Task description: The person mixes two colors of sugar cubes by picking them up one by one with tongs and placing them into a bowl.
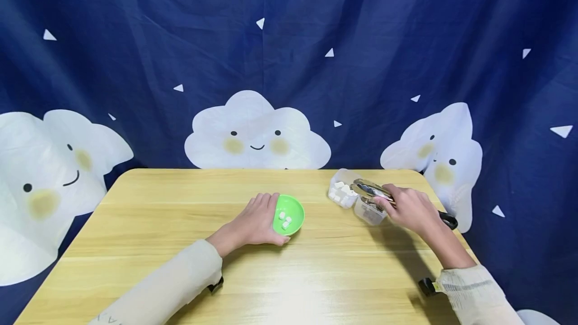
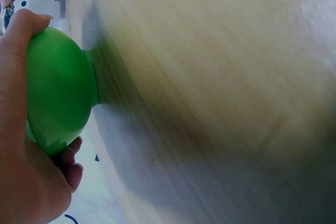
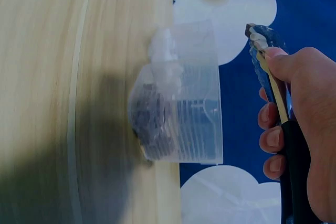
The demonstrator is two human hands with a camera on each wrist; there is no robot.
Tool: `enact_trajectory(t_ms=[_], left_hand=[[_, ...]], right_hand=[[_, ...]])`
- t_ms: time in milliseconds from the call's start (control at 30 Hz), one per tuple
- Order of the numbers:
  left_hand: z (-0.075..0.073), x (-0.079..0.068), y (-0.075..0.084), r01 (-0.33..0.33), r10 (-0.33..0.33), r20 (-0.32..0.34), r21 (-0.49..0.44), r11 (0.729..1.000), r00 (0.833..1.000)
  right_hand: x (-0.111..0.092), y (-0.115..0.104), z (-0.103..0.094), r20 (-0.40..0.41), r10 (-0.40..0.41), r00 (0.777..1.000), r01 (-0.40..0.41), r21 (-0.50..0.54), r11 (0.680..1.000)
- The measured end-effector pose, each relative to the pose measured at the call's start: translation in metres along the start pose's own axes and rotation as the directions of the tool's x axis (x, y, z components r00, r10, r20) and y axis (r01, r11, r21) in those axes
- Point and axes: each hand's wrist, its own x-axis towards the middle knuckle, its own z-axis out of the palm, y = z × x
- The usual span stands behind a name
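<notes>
A bright green bowl (image 1: pixel 295 207) stands on the table with a few small white cubes (image 1: pixel 285 225) inside. My left hand (image 1: pixel 259 222) grips the bowl's side, thumb toward the near rim and fingers round the far side. In my right hand (image 1: pixel 413 209) are metal tongs (image 1: pixel 371 189) with a black handle (image 3: pixel 294 161). Their scalloped head hangs above two clear plastic tubs, and I cannot tell whether anything is between the tips. White cubes (image 1: pixel 342 193) lie in the farther tub (image 1: pixel 334 184). Dark pieces (image 3: pixel 152 116) fill the bottom of the nearer tub (image 1: pixel 370 214).
The wooden table (image 1: pixel 180 199) ends at a back edge just behind the tubs. A dark blue curtain (image 1: pixel 289 64) with clouds and white triangles hangs behind it. Both forearms, in pale sleeves (image 1: pixel 167 285), reach across the tabletop, with a black wrist device (image 1: pixel 426 286) at the right sleeve.
</notes>
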Motion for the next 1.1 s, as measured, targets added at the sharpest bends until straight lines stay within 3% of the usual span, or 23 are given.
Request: enact_trajectory(t_ms=[667, 1100], left_hand=[[0.003, 0.001, -0.002, 0.005, -0.005, 0.004, -0.019, 1.000, 1.000], [0.004, 0.000, -0.001, 0.007, -0.007, -0.001, -0.024, 1.000, 1.000]], right_hand=[[0.010, -0.029, 0.006, -0.070, -0.102, 0.992, 0.102, -0.004, 0.995], [0.020, -0.054, 0.014, -0.132, -0.240, 0.962, 0.240, -0.012, 0.971]])
